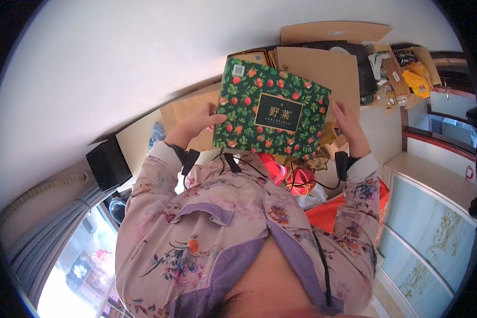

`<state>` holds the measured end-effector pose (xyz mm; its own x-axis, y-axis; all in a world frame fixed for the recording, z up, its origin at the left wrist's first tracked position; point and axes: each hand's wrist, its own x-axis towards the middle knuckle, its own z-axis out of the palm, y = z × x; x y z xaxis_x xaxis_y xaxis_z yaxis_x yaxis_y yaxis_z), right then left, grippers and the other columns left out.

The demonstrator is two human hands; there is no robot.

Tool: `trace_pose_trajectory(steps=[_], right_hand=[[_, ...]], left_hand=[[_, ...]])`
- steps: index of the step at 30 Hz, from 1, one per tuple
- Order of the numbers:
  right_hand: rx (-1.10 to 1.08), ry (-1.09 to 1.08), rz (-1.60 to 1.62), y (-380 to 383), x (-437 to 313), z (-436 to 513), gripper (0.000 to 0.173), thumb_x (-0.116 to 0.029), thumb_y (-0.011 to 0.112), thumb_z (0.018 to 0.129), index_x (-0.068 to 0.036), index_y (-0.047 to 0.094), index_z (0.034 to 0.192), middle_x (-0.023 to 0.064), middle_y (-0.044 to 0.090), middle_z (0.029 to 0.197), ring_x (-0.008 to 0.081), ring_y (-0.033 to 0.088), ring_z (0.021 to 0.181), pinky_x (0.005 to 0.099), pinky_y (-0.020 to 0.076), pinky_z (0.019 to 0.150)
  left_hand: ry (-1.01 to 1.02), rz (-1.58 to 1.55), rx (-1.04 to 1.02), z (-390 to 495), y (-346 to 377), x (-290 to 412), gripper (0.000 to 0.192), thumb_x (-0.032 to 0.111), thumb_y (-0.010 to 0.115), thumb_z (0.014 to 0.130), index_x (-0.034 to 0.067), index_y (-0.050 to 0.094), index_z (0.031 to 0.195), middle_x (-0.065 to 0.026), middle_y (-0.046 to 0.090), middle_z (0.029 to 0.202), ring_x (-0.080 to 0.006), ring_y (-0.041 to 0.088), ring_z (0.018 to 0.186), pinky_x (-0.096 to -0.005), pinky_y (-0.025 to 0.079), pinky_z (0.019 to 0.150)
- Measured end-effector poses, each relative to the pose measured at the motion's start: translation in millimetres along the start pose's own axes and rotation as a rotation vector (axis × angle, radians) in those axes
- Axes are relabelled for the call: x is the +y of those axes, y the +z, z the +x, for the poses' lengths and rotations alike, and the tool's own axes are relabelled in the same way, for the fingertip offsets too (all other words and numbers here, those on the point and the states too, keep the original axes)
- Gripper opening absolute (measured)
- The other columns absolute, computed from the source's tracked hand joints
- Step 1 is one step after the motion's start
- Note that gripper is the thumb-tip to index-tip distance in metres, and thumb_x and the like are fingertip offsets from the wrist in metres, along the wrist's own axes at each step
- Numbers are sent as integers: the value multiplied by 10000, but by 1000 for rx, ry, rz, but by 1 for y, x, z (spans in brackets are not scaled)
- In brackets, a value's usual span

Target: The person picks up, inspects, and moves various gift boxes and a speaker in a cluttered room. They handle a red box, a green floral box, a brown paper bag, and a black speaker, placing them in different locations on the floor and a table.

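A flat dark-green gift box [238, 111] printed with red berries and leaves is held up in front of me, slightly tilted. It bears writing on a dark central panel and a printed code in one corner. My left hand [200, 121] grips its left edge, thumb on the printed face and fingers behind. At the opposite edge, my right hand [346, 121] holds the box's right side, its fingertips partly hidden behind the edge. Behind the box stand brown cardboard pieces [322, 71]. Whatever lies directly behind the printed face is hidden.
Cardboard boxes [395, 75] holding a yellow plastic bag [418, 80] stand at the back right. Below the green box are red packages [301, 181] and a red-orange bag [322, 214]. A black box [108, 163] sits left, near a grey curtain [55, 238]. A light-blue cabinet [425, 234] stands right.
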<state>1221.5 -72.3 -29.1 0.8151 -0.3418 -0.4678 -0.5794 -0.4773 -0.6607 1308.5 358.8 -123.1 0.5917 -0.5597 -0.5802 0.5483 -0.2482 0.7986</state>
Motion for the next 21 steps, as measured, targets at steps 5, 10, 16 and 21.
trace_pose_trajectory(steps=[5,10,16,21], right_hand=[[-117,-41,-22,-1,-39,48,624,-504,483,863,25,471,1193,136,564,1097,218,528,984,310,407,844],[-325,189,241,5,-23,71,612,-502,529,834,-56,431,1241,71,539,1086,181,505,953,307,383,829],[-336,197,460,11,-13,72,547,-515,532,833,-116,469,1201,14,518,1072,128,483,969,307,381,820],[-265,177,480,20,4,74,616,-503,561,825,-66,436,1240,65,518,1124,182,469,1039,318,366,892]], left_hand=[[-284,54,-204,4,-6,-4,758,277,702,737,12,283,1310,-63,521,1083,-133,518,927,-272,450,736],[-358,-249,-158,16,-1,-24,593,589,452,838,143,478,1228,-15,566,1050,-149,518,902,-291,401,817],[-96,-483,-41,16,16,-26,581,574,386,877,136,453,1254,-16,544,1082,-169,498,978,-350,380,867],[-106,-370,15,20,20,-8,606,483,479,877,121,337,1341,-26,500,1189,-166,461,1070,-343,354,904]])
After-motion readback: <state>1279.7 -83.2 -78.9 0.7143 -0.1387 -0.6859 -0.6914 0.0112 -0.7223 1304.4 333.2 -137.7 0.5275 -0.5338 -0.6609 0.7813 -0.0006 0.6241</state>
